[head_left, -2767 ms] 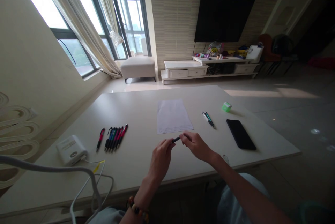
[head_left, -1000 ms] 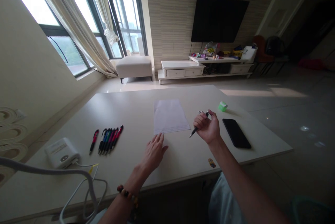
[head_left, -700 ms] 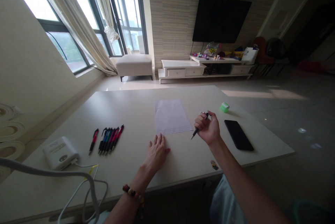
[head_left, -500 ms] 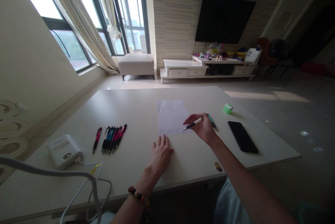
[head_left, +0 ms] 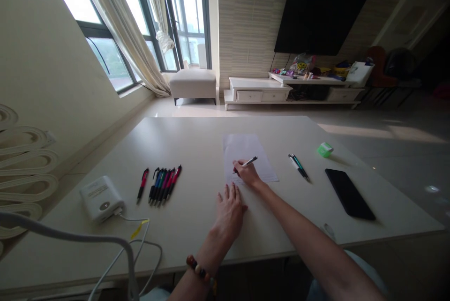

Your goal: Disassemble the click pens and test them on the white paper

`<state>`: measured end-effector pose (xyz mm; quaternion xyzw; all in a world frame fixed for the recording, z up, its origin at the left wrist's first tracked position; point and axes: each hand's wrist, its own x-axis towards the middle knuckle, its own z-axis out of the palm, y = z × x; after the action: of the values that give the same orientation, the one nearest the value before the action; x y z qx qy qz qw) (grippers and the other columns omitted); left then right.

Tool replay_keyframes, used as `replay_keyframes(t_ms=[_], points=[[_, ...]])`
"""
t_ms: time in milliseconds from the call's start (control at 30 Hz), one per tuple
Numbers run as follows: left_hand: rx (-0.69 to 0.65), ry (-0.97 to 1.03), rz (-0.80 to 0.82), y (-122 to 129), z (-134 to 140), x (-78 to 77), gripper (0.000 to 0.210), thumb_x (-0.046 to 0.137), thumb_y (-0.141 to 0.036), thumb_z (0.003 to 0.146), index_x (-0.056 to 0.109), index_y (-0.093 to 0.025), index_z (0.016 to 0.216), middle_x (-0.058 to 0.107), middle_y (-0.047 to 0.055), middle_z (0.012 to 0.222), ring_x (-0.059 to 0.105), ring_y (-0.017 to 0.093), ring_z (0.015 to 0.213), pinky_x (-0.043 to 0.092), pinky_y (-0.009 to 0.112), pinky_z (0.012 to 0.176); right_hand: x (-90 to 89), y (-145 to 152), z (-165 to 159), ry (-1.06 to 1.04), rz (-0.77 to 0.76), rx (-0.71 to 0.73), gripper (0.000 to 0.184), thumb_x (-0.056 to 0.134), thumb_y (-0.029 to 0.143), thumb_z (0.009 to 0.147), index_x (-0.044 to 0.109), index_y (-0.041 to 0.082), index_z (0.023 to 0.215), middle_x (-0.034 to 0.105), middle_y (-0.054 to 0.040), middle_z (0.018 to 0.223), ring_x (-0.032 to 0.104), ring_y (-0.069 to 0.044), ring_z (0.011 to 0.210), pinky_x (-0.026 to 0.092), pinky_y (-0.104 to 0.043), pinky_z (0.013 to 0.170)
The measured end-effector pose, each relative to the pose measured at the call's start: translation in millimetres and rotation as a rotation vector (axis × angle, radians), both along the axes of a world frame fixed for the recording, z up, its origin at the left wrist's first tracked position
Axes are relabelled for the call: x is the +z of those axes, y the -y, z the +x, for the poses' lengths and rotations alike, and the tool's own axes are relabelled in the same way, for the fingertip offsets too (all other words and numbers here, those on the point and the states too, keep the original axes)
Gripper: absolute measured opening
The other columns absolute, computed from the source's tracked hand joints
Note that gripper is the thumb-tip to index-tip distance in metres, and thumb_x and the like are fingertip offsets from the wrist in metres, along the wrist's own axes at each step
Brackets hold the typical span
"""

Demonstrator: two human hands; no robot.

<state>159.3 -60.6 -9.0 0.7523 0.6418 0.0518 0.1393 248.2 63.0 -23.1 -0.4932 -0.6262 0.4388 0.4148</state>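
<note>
My right hand (head_left: 249,175) is closed around a white pen (head_left: 251,161), its tip down by the lower left part of a white sheet of paper (head_left: 242,146). Faint lines of writing run along the paper's lower edge. Flat on the table, my left hand (head_left: 229,209) lies with fingers stretched out, the fingertips at the sheet's bottom left edge. A beaded bracelet (head_left: 198,269) circles the left wrist. To the right of the paper are a white pen and a green pen (head_left: 300,165), side by side.
Several coloured pens (head_left: 165,186) lie in a row on the left, with a red pen (head_left: 142,185) apart. Beyond them is a white charger box (head_left: 101,198) with cables. A black phone (head_left: 349,194) and a green sharpener-like block (head_left: 325,149) lie on the right of the table (head_left: 190,141).
My right hand has moved left, from beyond the paper's right edge onto its lower left, bringing the pen tip down. My left hand stays flat. The view has turned slightly.
</note>
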Motion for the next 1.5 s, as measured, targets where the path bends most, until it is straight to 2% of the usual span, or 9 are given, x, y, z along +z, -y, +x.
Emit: replay_keyframes(t_ms=[133, 267, 733, 900, 1033, 1167, 1233, 1333, 1500], points=[[0.0, -0.007, -0.009, 0, 1, 1.3, 0.055, 0.044, -0.023, 0.085, 0.034, -0.007, 0.137, 0.024, 0.02, 0.145, 0.018, 0.037, 0.134, 0.022, 0.059, 0.102, -13.5, -2, -4, 0.046, 0.054, -0.099, 0.014, 0.042, 0.02, 0.067, 0.053, 0.018, 0.059, 0.048, 0.0032, 0.045, 0.044, -0.011, 0.045, 0.031, -0.022, 0.044], [0.016, -0.014, -0.008, -1, 4, -0.1, 0.054, 0.044, -0.022, 0.085, 0.035, -0.006, 0.136, 0.024, 0.021, 0.145, 0.019, 0.039, 0.133, 0.021, 0.06, 0.102, -19.0, -3, -5, 0.09, 0.07, -0.118, 0.018, 0.041, 0.018, 0.064, 0.046, 0.019, 0.047, 0.048, 0.0019, 0.044, 0.043, -0.011, 0.046, 0.031, -0.022, 0.045], [0.025, -0.032, -0.016, -1, 7, -0.5, 0.054, 0.046, -0.021, 0.085, 0.035, -0.005, 0.136, 0.023, 0.022, 0.145, 0.018, 0.04, 0.133, 0.022, 0.06, 0.101, -21.3, -2, -6, 0.071, 0.067, -0.129, 0.019, 0.042, 0.018, 0.065, 0.045, 0.019, 0.046, 0.047, 0.0026, 0.043, 0.042, -0.011, 0.045, 0.031, -0.022, 0.046], [0.023, 0.009, -0.019, -1, 5, 1.8, 0.056, 0.046, -0.022, 0.084, 0.034, -0.005, 0.136, 0.025, 0.023, 0.144, 0.02, 0.039, 0.133, 0.022, 0.058, 0.102, -12.4, -2, 4, -0.01, 0.003, -0.13, 0.018, 0.039, 0.024, 0.07, 0.052, 0.017, 0.06, 0.044, 0.0042, 0.042, 0.04, -0.01, 0.039, 0.029, -0.021, 0.038], [0.018, 0.009, -0.024, -2, 3, 3.8, 0.057, 0.046, -0.022, 0.083, 0.034, -0.003, 0.136, 0.024, 0.023, 0.144, 0.019, 0.039, 0.133, 0.022, 0.058, 0.102, 7.0, 1, 36, -0.029, -0.002, -0.12, 0.031, 0.048, 0.028, 0.071, 0.056, 0.013, 0.096, 0.05, 0.0056, 0.046, 0.044, -0.01, 0.038, 0.033, -0.02, 0.037], [0.004, -0.019, -0.025, -3, 0, 7.4, 0.056, 0.044, -0.023, 0.084, 0.034, -0.005, 0.136, 0.024, 0.021, 0.145, 0.021, 0.038, 0.133, 0.024, 0.055, 0.101, 21.8, 12, 92, 0.069, 0.062, -0.129, 0.063, 0.055, 0.027, 0.07, 0.038, 0.015, 0.13, 0.052, 0.0072, 0.048, 0.048, -0.012, 0.039, 0.036, -0.02, 0.04], [-0.005, -0.066, -0.033, -3, -1, 9.9, 0.057, 0.042, -0.025, 0.085, 0.032, -0.004, 0.137, 0.024, 0.02, 0.145, 0.022, 0.037, 0.133, 0.026, 0.053, 0.101, 22.5, 17, 122, 0.159, 0.08, -0.114, 0.064, 0.051, 0.024, 0.073, 0.034, 0.017, 0.134, 0.05, 0.0076, 0.047, 0.046, -0.011, 0.038, 0.035, -0.02, 0.039], [-0.006, -0.15, -0.058, -4, 0, 13.0, 0.057, 0.04, -0.026, 0.085, 0.03, -0.005, 0.138, 0.022, 0.018, 0.146, 0.022, 0.034, 0.133, 0.027, 0.051, 0.102, 17.1, 17, 165, 0.382, 0.098, -0.142, 0.057, 0.046, 0.019, 0.074, 0.04, 0.017, 0.13, 0.045, 0.0084, 0.045, 0.04, -0.01, 0.035, 0.031, -0.02, 0.038], [0.004, -0.205, -0.061, -4, 4, 14.2, 0.056, 0.037, -0.029, 0.087, 0.03, -0.006, 0.138, 0.022, 0.018, 0.147, 0.022, 0.033, 0.134, 0.028, 0.049, 0.102, 8.1, 5, 218, 0.666, 0.127, -0.282, 0.05, 0.048, 0.014, 0.071, 0.049, 0.017, 0.121, 0.061, 0.0001, 0.065, 0.054, -0.014, 0.054, 0.038, -0.022, 0.052]])
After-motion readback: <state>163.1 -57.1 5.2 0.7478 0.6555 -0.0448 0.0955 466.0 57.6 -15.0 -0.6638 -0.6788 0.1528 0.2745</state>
